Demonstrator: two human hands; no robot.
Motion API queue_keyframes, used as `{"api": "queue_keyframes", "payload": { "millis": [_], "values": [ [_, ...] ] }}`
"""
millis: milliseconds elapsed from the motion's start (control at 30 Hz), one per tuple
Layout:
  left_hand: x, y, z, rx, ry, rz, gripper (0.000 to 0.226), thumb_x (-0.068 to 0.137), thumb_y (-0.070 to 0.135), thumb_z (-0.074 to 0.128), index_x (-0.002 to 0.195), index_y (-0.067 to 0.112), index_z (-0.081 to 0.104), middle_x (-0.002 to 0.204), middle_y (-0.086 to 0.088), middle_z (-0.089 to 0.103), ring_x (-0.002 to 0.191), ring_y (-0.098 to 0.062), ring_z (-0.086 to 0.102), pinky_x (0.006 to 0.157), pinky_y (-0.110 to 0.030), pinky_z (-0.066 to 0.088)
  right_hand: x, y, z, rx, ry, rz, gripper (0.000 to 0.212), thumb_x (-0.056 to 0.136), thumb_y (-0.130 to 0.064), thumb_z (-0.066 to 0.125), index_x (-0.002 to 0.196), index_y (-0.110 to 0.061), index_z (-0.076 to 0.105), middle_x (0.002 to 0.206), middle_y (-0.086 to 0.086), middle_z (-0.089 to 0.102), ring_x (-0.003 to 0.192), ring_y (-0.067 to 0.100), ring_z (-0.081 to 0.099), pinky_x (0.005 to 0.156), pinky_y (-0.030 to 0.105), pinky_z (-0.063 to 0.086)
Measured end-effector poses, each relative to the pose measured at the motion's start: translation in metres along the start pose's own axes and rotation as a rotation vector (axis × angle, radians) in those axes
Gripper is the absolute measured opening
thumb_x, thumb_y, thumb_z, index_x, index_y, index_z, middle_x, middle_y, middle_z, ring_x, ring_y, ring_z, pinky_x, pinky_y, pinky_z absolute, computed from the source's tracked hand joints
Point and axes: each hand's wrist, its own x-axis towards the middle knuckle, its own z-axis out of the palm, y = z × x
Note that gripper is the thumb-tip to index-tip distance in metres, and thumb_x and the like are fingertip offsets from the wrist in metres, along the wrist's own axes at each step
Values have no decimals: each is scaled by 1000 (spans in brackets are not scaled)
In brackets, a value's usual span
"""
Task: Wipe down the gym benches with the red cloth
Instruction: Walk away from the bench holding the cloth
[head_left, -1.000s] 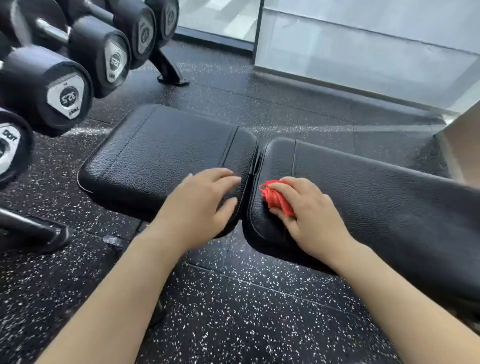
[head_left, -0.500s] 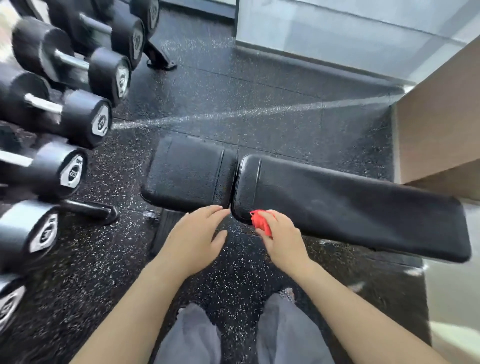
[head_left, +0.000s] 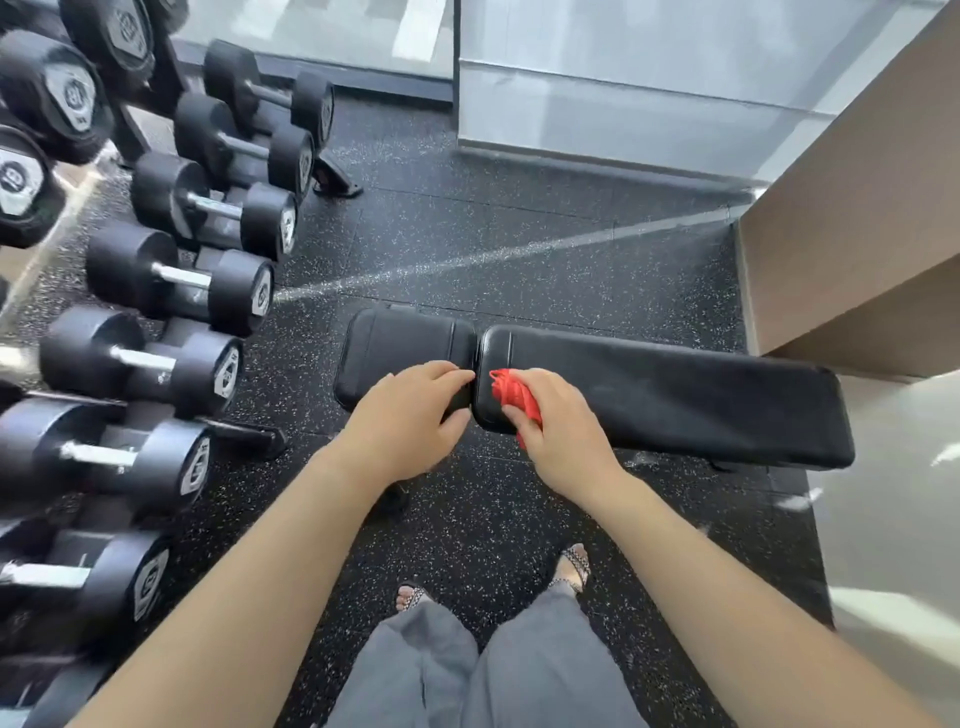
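The right hand (head_left: 558, 426) reaches forward and down on a nearly straight bare arm, its fingers curled closed around a bunched red cloth (head_left: 511, 397) that it presses against the near left corner of the long black padded back section (head_left: 675, 405) of the gym bench. Part of the cloth sticks out past the fingertips toward the gap between the pads, and a small tail hangs below the thumb over the pad's near edge.

The left hand (head_left: 410, 423) stretches out alongside on a bare arm, palm down, fingers loosely spread and slightly bent, holding nothing. It rests on the near right corner of the short black padded seat section (head_left: 395, 343), with its fingertips at the narrow gap that separates the two pads and its thumb at the near edge.

The bench stands flat on a black rubber floor flecked with white (head_left: 519, 270). To the left a rack carries rows of black dumbbells with steel handles (head_left: 171, 275). Grey trouser legs (head_left: 467, 670) and sandalled feet (head_left: 571, 566) show on the floor at the bottom edge. A beige boxed wall unit (head_left: 857, 218) rises beyond the bench's far right end.
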Motion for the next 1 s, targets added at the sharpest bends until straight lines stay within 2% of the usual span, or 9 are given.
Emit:
{"api": "queue_keyframes", "payload": {
  "millis": [200,400,567,700,833,1000],
  "values": [
    [-27,8,-3,-4,-2,-77,49,95,34,45,142,23,37,146,7,39,131,-16,40,107,-41,35,-18,-10,-6,65,-40,-5,33,92,-31,53,124,-22,50,124,-3,53,113,21,49,93,45,44],
    [-35,40,9,-45,28,-187,50,95,34,45,143,22,36,146,7,39,130,-16,42,105,-34,36,-26,3,-23,92,-189,-74,39,92,-26,56,129,-20,50,127,-2,54,116,16,50,99,29,38],
    [-32,74,35,-85,2,-303,51,95,35,44,144,23,34,146,6,38,132,-16,39,107,-34,33,-28,25,-43,96,-292,-155,40,92,-26,57,131,-25,49,126,-2,54,115,14,50,99,24,36],
    [-31,96,55,-155,40,-410,51,94,36,45,142,24,35,145,6,39,131,-17,41,107,-40,35,-25,42,-58,87,-375,-248,36,92,-25,57,128,-26,52,123,-5,55,111,13,51,97,27,39],
    [-39,113,63,-187,87,-505,50,95,35,44,143,22,35,146,5,38,132,-16,39,108,-36,33,-22,47,-68,69,-431,-361,32,91,-25,58,123,-25,55,120,-7,56,110,11,50,97,24,38],
    [-62,128,69,-230,143,-620,50,96,36,43,143,25,34,146,8,37,134,-13,36,108,-37,33,-26,42,-70,60,-506,-442,31,90,-25,58,121,-25,57,120,-6,57,110,13,52,97,28,40]
  ]
}}
